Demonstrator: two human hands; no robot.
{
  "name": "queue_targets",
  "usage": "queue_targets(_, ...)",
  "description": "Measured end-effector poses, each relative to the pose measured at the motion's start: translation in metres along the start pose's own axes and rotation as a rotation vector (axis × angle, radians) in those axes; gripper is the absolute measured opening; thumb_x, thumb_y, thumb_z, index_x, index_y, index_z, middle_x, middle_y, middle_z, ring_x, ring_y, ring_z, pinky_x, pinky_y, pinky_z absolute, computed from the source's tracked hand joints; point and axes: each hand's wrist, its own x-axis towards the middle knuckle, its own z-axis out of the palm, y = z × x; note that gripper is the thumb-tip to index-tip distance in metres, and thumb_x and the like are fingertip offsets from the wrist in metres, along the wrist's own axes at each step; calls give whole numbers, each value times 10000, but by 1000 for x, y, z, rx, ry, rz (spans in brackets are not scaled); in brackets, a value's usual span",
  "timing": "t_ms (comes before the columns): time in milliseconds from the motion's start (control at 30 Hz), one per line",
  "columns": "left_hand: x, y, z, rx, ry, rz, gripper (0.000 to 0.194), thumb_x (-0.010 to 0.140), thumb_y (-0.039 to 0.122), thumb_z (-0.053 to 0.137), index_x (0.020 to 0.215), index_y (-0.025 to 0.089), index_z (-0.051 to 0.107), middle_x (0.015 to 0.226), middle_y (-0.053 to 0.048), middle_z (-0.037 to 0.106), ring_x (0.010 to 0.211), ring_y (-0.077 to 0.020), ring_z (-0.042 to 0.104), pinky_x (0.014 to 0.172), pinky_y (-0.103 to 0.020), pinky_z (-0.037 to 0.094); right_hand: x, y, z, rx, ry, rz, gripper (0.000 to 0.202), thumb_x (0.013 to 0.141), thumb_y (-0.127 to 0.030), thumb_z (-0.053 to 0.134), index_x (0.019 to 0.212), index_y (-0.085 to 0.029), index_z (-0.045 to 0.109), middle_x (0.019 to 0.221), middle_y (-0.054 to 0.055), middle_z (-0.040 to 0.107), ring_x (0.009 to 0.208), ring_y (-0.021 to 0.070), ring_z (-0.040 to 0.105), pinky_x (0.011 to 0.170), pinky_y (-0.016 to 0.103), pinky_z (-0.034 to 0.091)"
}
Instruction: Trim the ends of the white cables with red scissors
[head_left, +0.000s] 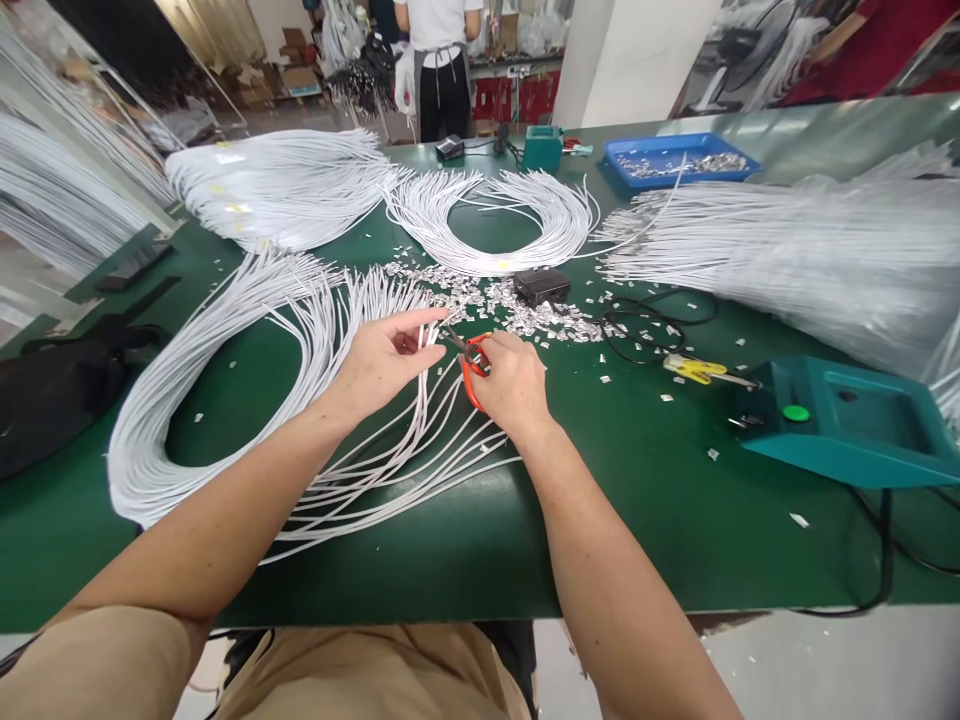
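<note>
Ctr of frame: L hand (394,362) pinches a few white cables (424,385) btwn thumb & fingers; R hand (516,385) grips orange-handled scissors (474,372), blades at cable ends. Silver scraps (536,318) just above, nr black box (541,286). Teal machine (847,415) at right w/ yellow-handled tool (696,369).

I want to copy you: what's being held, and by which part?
The right grip holds scissors by their orange handles; the left grip holds white wires near their ends.
</note>
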Motion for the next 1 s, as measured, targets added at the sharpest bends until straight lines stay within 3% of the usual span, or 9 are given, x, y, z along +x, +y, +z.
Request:
queue_targets(333,3,-8,2,9,5,35,449,678,222,721,1126,197,729,608,48,442,549,-86,383,564,-254,382,-2,2,4,-133,44,-44,193,883,-340,589,804,-188,679,773,42,632,768,191,558,679,302,338)
queue_targets(733,3,-8,2,135,37,56,441,682,211,698,1122,203,733,635,35,500,567,-91,440,625,-265,442,1,4,-6,-330,100,-154,288,925,-227,487,697,-164,651,651,58,585,698,188,526,635,322,260)
queue_targets(867,4,-9,1,142,37,57,442,691,234,698,1131,210,730,633,33,498,566,-94,441,631,-262,442,2,2,-8,-282,76,-70,298,910,-251,520,645,-169,630,645,49,594,663,169,517,616,307,266)
queue_targets(1000,2,-8,0,121,22,61,439,707,261,705,1144,225,723,633,32,494,557,-97,431,609,-254,427,7,5,-15,-53,83,188,375,872,-432,579,588,-187,572,674,24,604,618,141,511,574,273,296)
